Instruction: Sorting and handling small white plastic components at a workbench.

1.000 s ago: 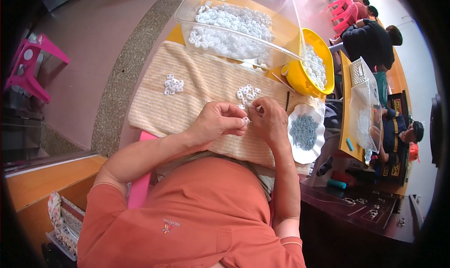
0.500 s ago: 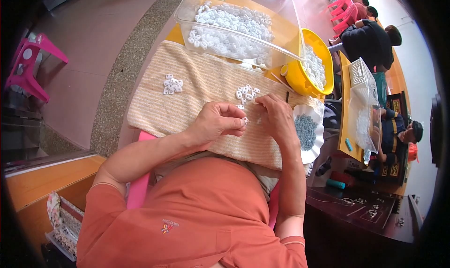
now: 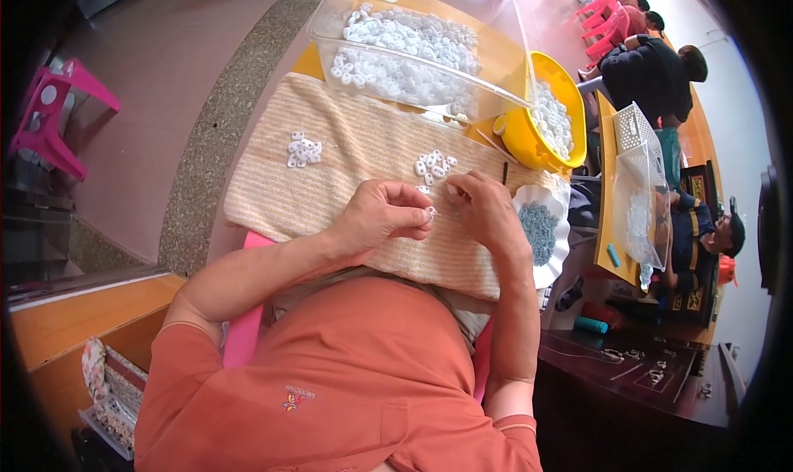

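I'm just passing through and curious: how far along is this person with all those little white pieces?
Done, it seems: a small cluster of white pieces set aside on the striped cloth. In hand: the left hand and right hand pinch one small white piece between them, a second cluster just beyond. Left: plenty, since the clear tray and yellow bowl hold many more.

hands (image 3: 438,216) together, fingertips pinched, forearms bent

Head cam, fisheye, looks steeply down, close over lap work.
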Demonstrator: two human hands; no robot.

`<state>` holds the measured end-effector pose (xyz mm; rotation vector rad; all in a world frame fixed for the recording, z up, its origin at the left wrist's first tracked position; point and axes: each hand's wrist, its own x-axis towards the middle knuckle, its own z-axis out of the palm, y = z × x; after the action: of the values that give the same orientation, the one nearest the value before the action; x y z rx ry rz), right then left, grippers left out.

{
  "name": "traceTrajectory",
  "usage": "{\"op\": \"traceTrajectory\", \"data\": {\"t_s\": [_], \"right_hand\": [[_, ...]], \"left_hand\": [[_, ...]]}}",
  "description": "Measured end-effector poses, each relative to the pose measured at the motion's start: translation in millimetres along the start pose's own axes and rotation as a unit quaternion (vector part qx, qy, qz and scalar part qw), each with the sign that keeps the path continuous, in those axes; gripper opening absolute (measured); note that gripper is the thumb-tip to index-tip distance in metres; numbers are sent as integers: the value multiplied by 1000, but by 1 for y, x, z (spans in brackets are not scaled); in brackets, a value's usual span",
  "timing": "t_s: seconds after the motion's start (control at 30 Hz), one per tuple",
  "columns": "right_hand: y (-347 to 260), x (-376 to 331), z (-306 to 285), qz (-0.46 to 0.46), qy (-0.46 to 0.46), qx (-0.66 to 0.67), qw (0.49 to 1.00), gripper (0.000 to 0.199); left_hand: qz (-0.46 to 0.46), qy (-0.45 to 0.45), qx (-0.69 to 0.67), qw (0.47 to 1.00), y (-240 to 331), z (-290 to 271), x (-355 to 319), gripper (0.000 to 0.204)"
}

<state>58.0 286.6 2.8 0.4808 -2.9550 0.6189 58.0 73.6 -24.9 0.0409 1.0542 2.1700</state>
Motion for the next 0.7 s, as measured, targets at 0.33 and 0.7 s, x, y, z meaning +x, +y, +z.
{"op": "traceTrajectory", "data": {"t_s": [0.33, 0.7], "right_hand": [[3, -28, 3, 164, 23, 345, 924, 25], [-19, -39, 9, 191, 37, 529, 826, 30]], "left_hand": [[-7, -5, -1, 1000, -2, -2, 1, 13], [-11, 1, 10, 1000, -1, -2, 0, 15]]}}
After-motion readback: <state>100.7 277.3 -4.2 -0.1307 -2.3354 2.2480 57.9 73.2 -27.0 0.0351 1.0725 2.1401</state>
